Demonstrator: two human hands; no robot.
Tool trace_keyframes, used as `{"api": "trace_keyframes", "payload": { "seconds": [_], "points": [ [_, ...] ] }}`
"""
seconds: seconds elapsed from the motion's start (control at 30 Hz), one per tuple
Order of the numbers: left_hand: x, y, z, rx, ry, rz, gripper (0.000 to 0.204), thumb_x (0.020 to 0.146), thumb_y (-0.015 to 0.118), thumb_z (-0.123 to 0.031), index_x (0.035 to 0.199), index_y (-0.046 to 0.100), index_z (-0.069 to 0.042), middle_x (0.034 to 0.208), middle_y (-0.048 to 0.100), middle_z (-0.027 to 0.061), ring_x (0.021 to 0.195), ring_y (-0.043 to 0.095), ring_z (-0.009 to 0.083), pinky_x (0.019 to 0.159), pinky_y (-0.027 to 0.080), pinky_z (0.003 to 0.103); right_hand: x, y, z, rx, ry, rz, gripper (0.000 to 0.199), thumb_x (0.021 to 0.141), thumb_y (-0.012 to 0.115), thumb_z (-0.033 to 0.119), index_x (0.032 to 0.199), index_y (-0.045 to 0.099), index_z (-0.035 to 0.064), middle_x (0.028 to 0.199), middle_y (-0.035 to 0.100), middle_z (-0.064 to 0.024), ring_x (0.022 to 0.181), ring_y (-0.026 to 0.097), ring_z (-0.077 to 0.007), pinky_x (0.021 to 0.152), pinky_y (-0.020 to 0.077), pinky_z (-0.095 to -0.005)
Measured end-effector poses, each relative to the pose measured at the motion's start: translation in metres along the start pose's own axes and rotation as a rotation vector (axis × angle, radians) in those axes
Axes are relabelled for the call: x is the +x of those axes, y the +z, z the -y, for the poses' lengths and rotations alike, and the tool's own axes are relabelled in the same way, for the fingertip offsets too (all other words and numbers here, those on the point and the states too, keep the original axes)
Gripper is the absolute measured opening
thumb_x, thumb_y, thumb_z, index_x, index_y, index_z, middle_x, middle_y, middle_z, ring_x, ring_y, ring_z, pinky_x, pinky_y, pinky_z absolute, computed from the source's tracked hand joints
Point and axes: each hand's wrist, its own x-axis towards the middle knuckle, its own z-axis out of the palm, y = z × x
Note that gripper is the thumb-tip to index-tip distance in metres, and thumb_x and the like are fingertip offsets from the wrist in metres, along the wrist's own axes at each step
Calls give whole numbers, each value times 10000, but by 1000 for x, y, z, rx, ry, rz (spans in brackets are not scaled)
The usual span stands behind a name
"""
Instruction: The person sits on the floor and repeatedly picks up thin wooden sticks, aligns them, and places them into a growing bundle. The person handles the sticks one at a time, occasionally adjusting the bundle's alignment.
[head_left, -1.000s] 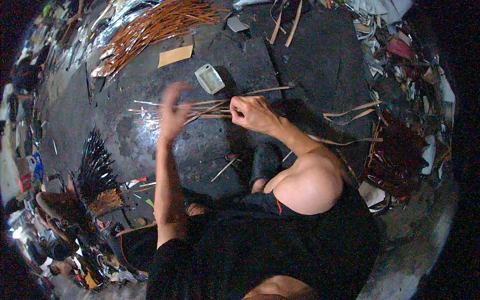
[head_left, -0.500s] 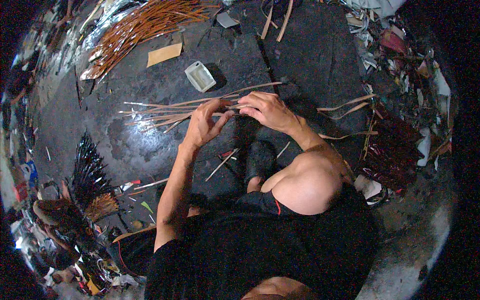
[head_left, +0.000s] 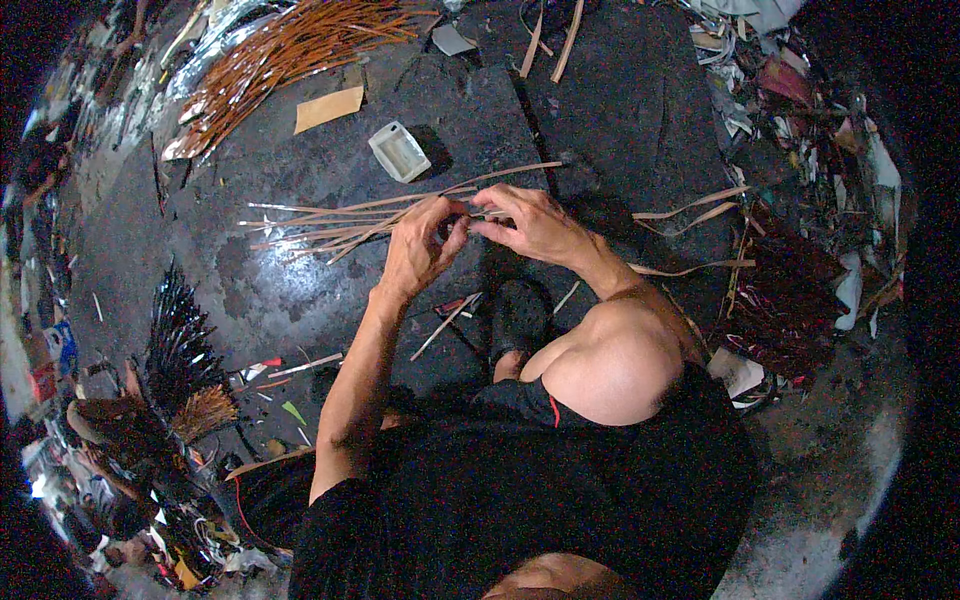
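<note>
A loose bundle of thin tan strips (head_left: 330, 225) fans out to the left over the dark floor. My left hand (head_left: 420, 250) and my right hand (head_left: 530, 225) meet at the bundle's right end, both pinching the strips there. One long strip (head_left: 510, 172) sticks out to the upper right past my right hand. My bare knee (head_left: 610, 365) is raised just below the hands.
A small white rectangular tray (head_left: 398, 151) and a tan card (head_left: 328, 108) lie beyond the bundle. A big pile of orange-brown strips (head_left: 280, 55) is at the top left. Dark fan-shaped pieces (head_left: 180, 340) sit left. Loose strips (head_left: 690, 210) and scrap clutter (head_left: 790, 290) lie right.
My left hand came down from the raised position left of the bundle and closed in on its right end beside my right hand. The bundle sits a little lower in view.
</note>
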Motion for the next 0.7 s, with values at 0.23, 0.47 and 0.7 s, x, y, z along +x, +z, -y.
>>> {"api": "trace_keyframes", "payload": {
  "seconds": [0.23, 0.47, 0.7],
  "points": [
    [2, -3, -15, -44, -87, 31, 150, 829, 636, -137, 927, 607, -27, 765, 586, 127, 669, 582, 285, 611, 458, 352, -7, -10, -2, -63, -52, -27, 151, 824, 659, 121, 923, 607, 19, 888, 648, -124, 811, 644, -296, 682, 508, -360],
    [3, -3, -14, 85, -58, 73, 135, 863, 615, -166, 900, 635, -38, 743, 576, 130, 656, 569, 290, 606, 452, 359, -12, -10, -8, 19, 35, -5, 149, 833, 657, 134, 905, 615, 11, 843, 660, -123, 783, 657, -275, 667, 512, -343],
    [3, -1, -10, 113, -42, 64, 134, 859, 618, -170, 879, 625, -38, 750, 591, 136, 672, 582, 300, 616, 457, 373, -20, -13, -9, 77, 190, 10, 189, 837, 657, 167, 948, 625, 18, 883, 667, -105, 803, 657, -253, 694, 512, -330]
  ]
}}
